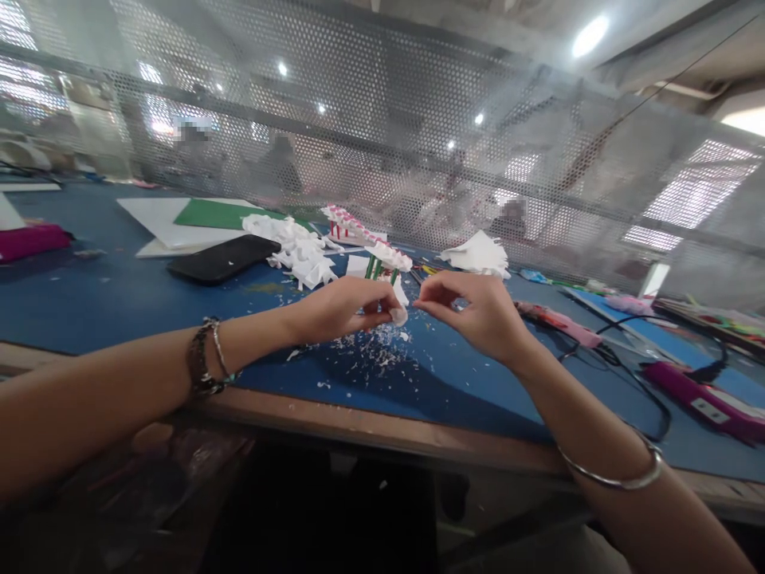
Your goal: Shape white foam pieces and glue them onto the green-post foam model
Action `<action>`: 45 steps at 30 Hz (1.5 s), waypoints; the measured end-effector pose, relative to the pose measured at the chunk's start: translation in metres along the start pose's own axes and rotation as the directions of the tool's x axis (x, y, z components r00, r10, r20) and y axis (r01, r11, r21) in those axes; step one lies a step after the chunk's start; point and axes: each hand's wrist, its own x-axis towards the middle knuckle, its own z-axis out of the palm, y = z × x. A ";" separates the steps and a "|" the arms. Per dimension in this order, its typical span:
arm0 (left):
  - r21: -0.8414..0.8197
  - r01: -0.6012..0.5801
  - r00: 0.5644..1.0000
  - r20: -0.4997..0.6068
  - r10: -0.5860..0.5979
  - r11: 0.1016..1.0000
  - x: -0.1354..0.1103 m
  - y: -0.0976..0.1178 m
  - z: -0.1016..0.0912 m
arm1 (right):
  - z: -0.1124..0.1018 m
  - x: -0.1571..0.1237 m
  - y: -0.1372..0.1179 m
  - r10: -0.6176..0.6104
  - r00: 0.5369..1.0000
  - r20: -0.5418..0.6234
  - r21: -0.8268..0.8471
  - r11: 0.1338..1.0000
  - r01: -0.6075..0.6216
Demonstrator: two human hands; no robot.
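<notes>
My left hand (350,307) pinches a small white piece (399,316), perhaps paper or foam, between thumb and fingertips above the table. Just to the right, my right hand (478,307) has its thumb and forefinger together, pointing at that piece with a narrow gap between. Anything in the right fingertips is too small to make out. Behind the hands stands a small model (388,257) with a white, pink-dotted top and green and red uprights, partly hidden by my left hand. White scraps (382,355) are scattered on the table below.
On the blue table (149,295) a black phone-like slab (224,259) lies left of a white cut-piece pile (299,247). Another white pile (478,253) is behind my right hand. A purple power strip (699,399) with a black cable lies right. A perforated screen (382,104) rises behind.
</notes>
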 end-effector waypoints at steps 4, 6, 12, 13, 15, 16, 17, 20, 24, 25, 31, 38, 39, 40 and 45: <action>-0.006 0.013 1.000 -0.002 -0.013 1.000 -0.001 -0.001 -0.001 | 0.002 -0.001 0.001 0.039 0.999 -0.002 0.068 0.997 -0.039; -0.035 0.030 1.000 -0.003 -0.030 0.999 -0.001 -0.001 -0.001 | 0.003 0.000 0.002 0.051 0.999 0.003 0.056 0.997 -0.051; -0.458 0.196 0.976 0.002 -0.219 0.867 0.001 0.001 0.003 | 0.008 0.000 0.002 0.006 0.999 0.052 0.027 1.000 -0.007; -0.511 0.212 0.971 0.012 -0.239 0.833 0.001 0.002 0.004 | 0.009 -0.001 0.002 0.001 0.999 0.045 0.021 1.000 -0.002; -0.559 0.228 0.967 0.033 -0.254 0.797 0.002 0.003 0.005 | 0.011 -0.002 0.002 0.000 1.000 0.023 -0.003 1.000 0.000; -0.566 0.233 0.966 0.039 -0.256 0.791 0.002 0.004 0.005 | 0.011 -0.002 0.001 0.000 1.000 0.015 -0.019 1.000 0.000; -0.566 0.236 0.965 0.041 -0.259 0.790 0.002 0.004 0.006 | 0.012 -0.002 0.001 -0.003 1.000 0.016 -0.036 0.999 0.003; -0.543 0.246 0.960 0.024 -0.278 0.803 0.002 0.007 0.006 | 0.013 -0.003 0.000 -0.015 0.999 0.037 -0.095 0.995 0.018; -0.451 0.270 0.948 -0.028 -0.316 0.851 0.002 0.009 0.005 | 0.014 -0.003 0.001 -0.117 0.993 0.004 -0.149 0.982 0.117; -0.393 0.266 0.948 -0.056 -0.312 0.880 0.002 0.009 0.004 | 0.015 -0.004 0.002 -0.151 0.988 -0.016 -0.159 0.976 0.147; -0.072 0.200 0.957 -0.198 -0.211 0.977 0.000 0.011 0.002 | 0.019 -0.005 0.002 -0.162 0.983 -0.089 -0.151 0.977 0.148; -0.054 0.204 0.952 -0.224 -0.211 0.977 -0.002 0.014 0.001 | 0.023 -0.006 -0.004 -0.136 0.976 -0.169 -0.112 0.987 0.118; -0.046 0.205 0.951 -0.227 -0.210 0.978 -0.002 0.014 0.001 | 0.023 -0.006 -0.005 -0.132 0.975 -0.176 -0.109 0.988 0.114; -0.040 0.206 0.951 -0.229 -0.210 0.978 -0.002 0.014 0.001 | 0.023 -0.006 -0.005 -0.128 0.975 -0.180 -0.105 0.988 0.110; -0.087 0.210 0.953 -0.203 -0.223 0.974 -0.002 0.014 0.001 | 0.024 -0.006 -0.008 -0.102 0.974 -0.202 -0.105 0.991 0.082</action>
